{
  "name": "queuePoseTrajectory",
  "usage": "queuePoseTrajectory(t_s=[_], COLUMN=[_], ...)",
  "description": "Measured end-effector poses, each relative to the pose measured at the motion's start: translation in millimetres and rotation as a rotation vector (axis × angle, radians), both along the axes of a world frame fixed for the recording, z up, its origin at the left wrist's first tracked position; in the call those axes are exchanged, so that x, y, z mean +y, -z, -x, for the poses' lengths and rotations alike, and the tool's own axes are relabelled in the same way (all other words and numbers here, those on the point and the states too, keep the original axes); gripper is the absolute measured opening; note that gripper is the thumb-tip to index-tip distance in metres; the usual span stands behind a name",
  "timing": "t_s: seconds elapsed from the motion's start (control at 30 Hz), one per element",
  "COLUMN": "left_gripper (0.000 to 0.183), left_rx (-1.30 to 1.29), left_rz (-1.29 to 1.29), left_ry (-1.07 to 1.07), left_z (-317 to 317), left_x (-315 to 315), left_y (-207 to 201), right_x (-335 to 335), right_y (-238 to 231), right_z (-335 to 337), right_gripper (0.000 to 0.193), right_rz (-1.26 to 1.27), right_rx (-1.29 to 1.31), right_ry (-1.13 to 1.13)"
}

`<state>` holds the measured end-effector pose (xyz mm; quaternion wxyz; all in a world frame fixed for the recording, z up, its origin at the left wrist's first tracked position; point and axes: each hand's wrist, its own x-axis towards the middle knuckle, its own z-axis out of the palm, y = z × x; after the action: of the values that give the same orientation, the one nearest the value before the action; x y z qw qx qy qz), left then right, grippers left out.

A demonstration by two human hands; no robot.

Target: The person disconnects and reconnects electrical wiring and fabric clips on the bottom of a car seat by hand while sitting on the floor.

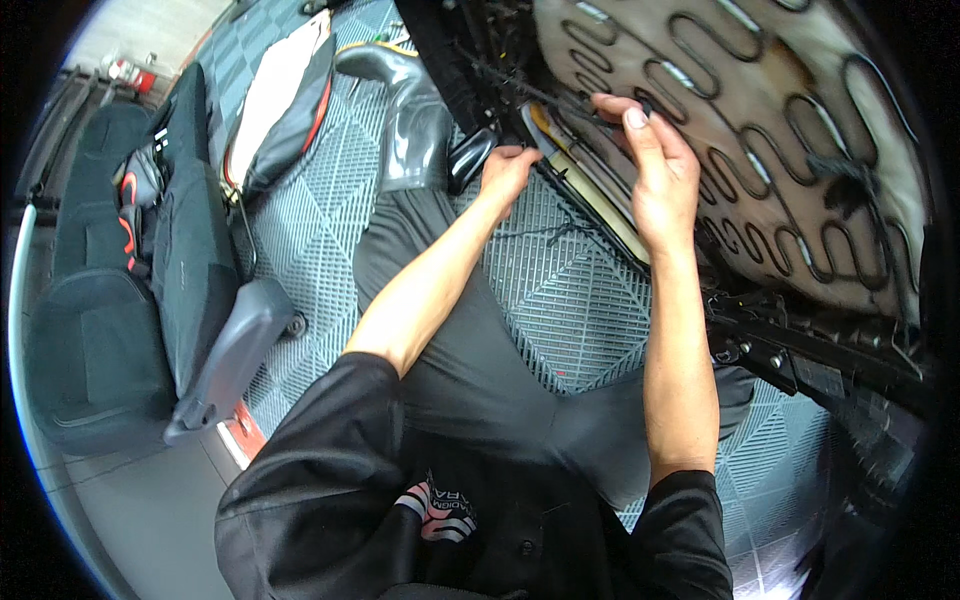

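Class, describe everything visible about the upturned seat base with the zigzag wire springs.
The upturned tan seat base fills the upper right, tilted, its underside facing the camera. Dark zigzag wire springs snake across tan padding, with pale foam at its far edge and a black metal frame below. The right hand touches its near edge; the left hand reaches the edge beside it.

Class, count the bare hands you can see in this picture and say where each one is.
2. The left hand pinches at the lower edge of the upturned seat underside; the right hand lies on its zigzag wire springs. No other person's hands show.
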<state>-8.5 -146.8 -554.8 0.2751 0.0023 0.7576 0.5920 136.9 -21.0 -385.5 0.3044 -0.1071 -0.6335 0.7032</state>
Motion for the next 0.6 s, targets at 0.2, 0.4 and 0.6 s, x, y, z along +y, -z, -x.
queuePoseTrajectory(t_s=[0.2,0.4,0.6], left_gripper=[0.044,0.043,0.024], left_rx=[-0.095,-0.187,0.195], left_rz=[-0.206,-0.106,0.216], left_ry=[-0.176,0.015,0.069], left_z=[8.6,2.7,8.2], left_x=[13.2,18.8,21.1], left_y=[45.8,45.4,57.7], right_x=[19.6,5.1,-14.7], right_y=[53.6,165.0,190.1], right_z=[-10.6,-46.9,-53.9], right_gripper=[0.031,0.044,0.050], right_rz=[0.009,-0.432,-0.887], right_rx=[-0.192,-0.848,-0.879], right_ry=[-0.054,-0.016,0.022])
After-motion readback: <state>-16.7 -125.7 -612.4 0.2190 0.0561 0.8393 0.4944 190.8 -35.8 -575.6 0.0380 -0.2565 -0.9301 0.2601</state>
